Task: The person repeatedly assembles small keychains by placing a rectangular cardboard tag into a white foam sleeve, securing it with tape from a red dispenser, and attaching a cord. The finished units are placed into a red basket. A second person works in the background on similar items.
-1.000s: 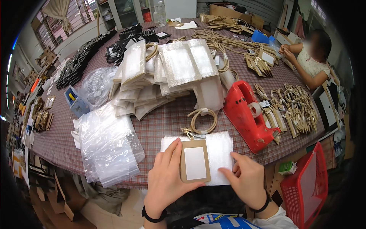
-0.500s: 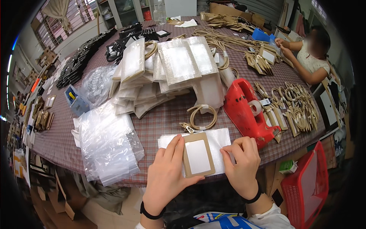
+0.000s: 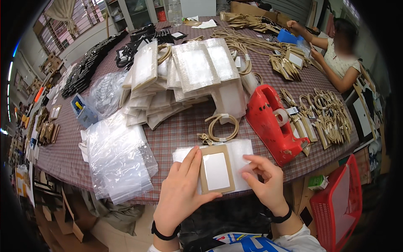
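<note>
The left hand (image 3: 180, 189) has thumb and fingers spread around the lower left corner of a tan holder (image 3: 216, 171), fingers along its left side, thumb at its lower edge. The holder, with a white panel, lies on white wrap (image 3: 240, 153) at the table's (image 3: 166, 136) near edge. The right hand (image 3: 266, 180) is at the wrap's right side, finger and thumb tips slightly apart; whether they grip it, I cannot tell. A coiled cord (image 3: 222, 128) lies just beyond the holder, a red tape dispenser (image 3: 273, 126) to the right, clear bags (image 3: 119, 157) to the left.
</note>
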The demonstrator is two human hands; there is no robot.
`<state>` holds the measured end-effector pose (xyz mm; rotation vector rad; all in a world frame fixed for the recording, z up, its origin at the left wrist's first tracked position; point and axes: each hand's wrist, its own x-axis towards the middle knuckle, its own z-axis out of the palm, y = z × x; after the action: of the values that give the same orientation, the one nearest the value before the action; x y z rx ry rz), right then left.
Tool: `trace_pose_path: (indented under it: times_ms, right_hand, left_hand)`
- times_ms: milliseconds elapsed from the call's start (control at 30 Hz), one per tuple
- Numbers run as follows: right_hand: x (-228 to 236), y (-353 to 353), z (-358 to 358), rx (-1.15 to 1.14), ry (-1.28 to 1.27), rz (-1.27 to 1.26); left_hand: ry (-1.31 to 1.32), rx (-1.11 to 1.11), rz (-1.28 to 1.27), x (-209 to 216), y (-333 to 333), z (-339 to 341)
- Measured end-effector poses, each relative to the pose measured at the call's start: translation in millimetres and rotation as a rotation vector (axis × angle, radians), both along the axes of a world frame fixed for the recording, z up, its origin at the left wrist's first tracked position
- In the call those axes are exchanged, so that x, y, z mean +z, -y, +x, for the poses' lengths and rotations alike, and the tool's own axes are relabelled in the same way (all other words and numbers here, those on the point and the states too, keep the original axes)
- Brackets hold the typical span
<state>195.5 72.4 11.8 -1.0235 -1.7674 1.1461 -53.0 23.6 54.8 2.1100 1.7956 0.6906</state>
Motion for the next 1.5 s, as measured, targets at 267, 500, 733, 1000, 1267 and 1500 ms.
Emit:
trace_pose_path:
  times_ms: [267,500,733,1000,1267,1500]
  right_hand:
    - [10,4,0,-0.045,0.065,0.025]
    - [9,-2,-4,0.053,-0.556,-0.301]
    - [12,-6,-4,0.176,0.276,0.332]
    - [19,4,-26,0.223,0.747,0.676]
    - [18,7,-31,0.161,0.704,0.623]
    - [17,8,-32,0.153,0.715,0.624]
  left_hand:
    - [-0.029,-0.02,0.001,3,0,0]
    - [0.02,-0.012,-0.01,2,0,-1]
    - [0.05,-0.007,-0.005,2,-1,-1]
    - [0.032,0.025,0.002,3,3,3]
    - [0.023,0.04,0.035,4,4,3]
    - [0.08,0.576,0.153,-11,39,9]
